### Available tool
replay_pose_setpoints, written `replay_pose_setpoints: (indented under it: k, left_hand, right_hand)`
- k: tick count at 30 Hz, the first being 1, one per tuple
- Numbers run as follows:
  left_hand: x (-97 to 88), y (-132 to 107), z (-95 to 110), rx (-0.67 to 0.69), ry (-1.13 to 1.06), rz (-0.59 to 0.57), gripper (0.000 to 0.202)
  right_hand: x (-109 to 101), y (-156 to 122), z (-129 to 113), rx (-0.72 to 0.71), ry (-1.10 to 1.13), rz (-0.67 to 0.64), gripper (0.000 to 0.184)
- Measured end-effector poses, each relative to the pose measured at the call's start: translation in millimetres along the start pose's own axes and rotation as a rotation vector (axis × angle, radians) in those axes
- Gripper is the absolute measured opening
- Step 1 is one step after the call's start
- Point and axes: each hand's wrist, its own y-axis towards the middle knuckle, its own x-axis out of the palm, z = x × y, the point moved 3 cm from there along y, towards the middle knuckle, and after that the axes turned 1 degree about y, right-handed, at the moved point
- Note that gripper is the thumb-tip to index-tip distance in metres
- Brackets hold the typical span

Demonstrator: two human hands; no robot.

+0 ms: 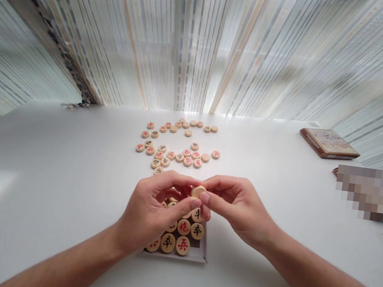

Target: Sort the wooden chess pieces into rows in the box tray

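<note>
Between my two hands is one round wooden xiangqi piece (198, 192), pale, with no character showing on the side I see. The thumb and fingers of my left hand (156, 207) close on it from the left. From the right, my right hand (239, 208) pinches the same piece with thumb and forefinger. Right below them lies a shallow box tray (202, 251), holding rows of pieces with red and black characters, such as a red piece (182, 245) and a black piece (197, 231). My left hand hides much of the tray's left and far part.
Beyond my hands, several loose xiangqi pieces (187, 161) lie scattered on the white table (83, 186), some face down. A flat brown box (329, 143) lies at the far right, near a blurred-out object (371, 193). Striped curtains (197, 45) hang along the back edge.
</note>
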Motion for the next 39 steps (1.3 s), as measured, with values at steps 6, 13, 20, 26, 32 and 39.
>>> replay_pose_setpoints:
  k: [6,13,20,26,32,39]
  left_hand:
    - [-6.2,-1,-1,0.085,0.161,0.093,0.013]
    - [-9.0,-1,2,0.374,0.351,0.060,0.021]
    - [-8.4,0,3,0.497,0.453,0.032,0.018]
    - [-6.6,0,3,0.507,0.456,0.002,0.018]
    - [-8.9,2,3,0.456,0.471,0.048,0.030]
    - [-11.9,4,3,0.411,0.450,0.089,0.028]
  right_hand:
    - [-3,-1,1,-0.099,-0.133,0.055,0.027]
    - [-4,-4,0,-0.203,-0.291,0.096,0.030]
    - [-7,-3,-8,-0.241,-0.456,0.057,0.028]
    - [-8,-3,-11,-0.207,-0.536,-0.002,0.019]
    - [-7,-3,-14,-0.189,-0.681,-0.048,0.011]
    - [5,-13,-19,-0.268,-0.983,-0.293,0.012]
